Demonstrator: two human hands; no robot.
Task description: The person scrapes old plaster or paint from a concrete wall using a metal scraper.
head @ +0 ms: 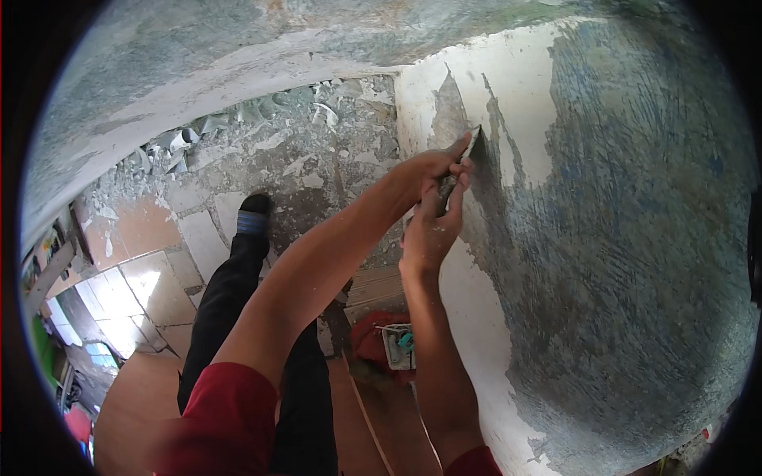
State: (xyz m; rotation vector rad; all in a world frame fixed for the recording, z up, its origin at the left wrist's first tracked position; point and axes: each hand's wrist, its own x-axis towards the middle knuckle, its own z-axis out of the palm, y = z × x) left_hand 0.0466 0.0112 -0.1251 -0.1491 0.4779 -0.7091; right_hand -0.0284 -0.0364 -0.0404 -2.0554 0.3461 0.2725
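Note:
A scraper [472, 143] with a flat blade rests its edge against the wall [601, 208], where bare grey-blue plaster meets patches of white paint [524, 77]. My left hand [443, 163] has its fingers at the blade end of the scraper. Below it, my right hand [437, 223] is closed around the dark, worn handle. Parts of the handle are hidden by the fingers. A narrow streak of bare plaster runs through the white paint just above the blade.
Curled paint flakes [184, 140] and debris lie on the floor along the wall base. A small container [397, 348] with a teal item stands on a red cloth [369, 339] near wooden boards [378, 288]. My foot in a slide sandal [252, 221] is on the broken-tile floor [205, 241].

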